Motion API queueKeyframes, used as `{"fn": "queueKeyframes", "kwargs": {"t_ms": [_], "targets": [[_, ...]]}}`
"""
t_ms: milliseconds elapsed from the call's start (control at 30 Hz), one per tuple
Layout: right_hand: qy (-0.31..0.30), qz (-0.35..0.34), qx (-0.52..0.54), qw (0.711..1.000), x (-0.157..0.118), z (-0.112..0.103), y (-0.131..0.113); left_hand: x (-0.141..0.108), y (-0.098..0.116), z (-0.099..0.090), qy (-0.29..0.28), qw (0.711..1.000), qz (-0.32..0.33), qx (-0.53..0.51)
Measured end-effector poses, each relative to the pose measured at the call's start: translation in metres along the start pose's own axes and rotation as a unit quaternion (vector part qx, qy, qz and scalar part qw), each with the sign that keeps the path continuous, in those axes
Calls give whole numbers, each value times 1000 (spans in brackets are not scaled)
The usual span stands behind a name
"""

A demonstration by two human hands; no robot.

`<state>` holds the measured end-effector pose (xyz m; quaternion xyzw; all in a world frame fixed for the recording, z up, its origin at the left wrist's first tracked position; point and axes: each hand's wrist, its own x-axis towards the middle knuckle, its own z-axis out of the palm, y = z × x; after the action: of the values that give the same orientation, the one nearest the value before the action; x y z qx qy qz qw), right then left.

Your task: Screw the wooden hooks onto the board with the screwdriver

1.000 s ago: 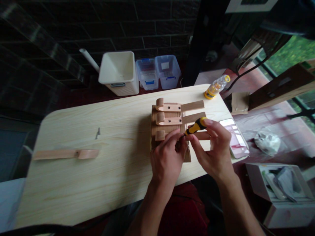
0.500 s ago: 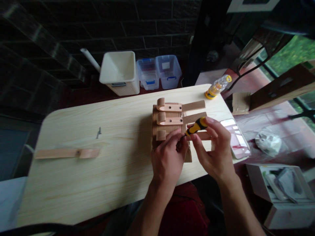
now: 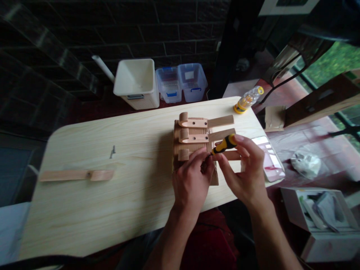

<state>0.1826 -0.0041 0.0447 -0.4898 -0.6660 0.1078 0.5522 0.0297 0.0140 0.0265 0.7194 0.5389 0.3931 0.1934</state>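
Note:
My right hand [image 3: 247, 172] grips the yellow and black handle of a screwdriver [image 3: 223, 145], which slants down to the left. My left hand [image 3: 192, 180] has its fingers pinched around the screwdriver's tip; what they hold there is hidden. Both hands work over a cardboard box [image 3: 176, 142]. Across it lie wooden strips with curled ends: a far one [image 3: 198, 123] and a middle one [image 3: 198, 138], each showing two dark screw heads. The near wooden strip [image 3: 183, 154] is partly covered by my left hand.
On the table [image 3: 135, 202], another wooden strip [image 3: 67, 175] and small grey screws [image 3: 113, 151] lie to the left. A clear bottle with yellow ends [image 3: 249, 99] and a phone [image 3: 270, 159] are at the right. Plastic bins [image 3: 135, 80] stand beyond the far edge.
Both hands and the screwdriver stay almost exactly where they were. The view has shifted very slightly.

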Motion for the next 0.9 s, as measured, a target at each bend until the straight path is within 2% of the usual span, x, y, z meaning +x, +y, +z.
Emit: {"fn": "queueKeyframes", "kwargs": {"t_ms": [167, 433, 700, 900], "targets": [[-8, 14, 18, 1000, -3, 0, 2, 0, 0, 0, -2, 1000, 4, -6], [6, -27, -2, 1000, 0, 1, 5, -1, -1, 2, 7, 1000, 6, -6], [-10, 20, 7, 1000, -3, -1, 0, 0, 0, 1, 9, 1000, 8, -4], [-8, -14, -3, 1000, 0, -1, 3, -1, -1, 2, 13, 1000, 10, -8]]}}
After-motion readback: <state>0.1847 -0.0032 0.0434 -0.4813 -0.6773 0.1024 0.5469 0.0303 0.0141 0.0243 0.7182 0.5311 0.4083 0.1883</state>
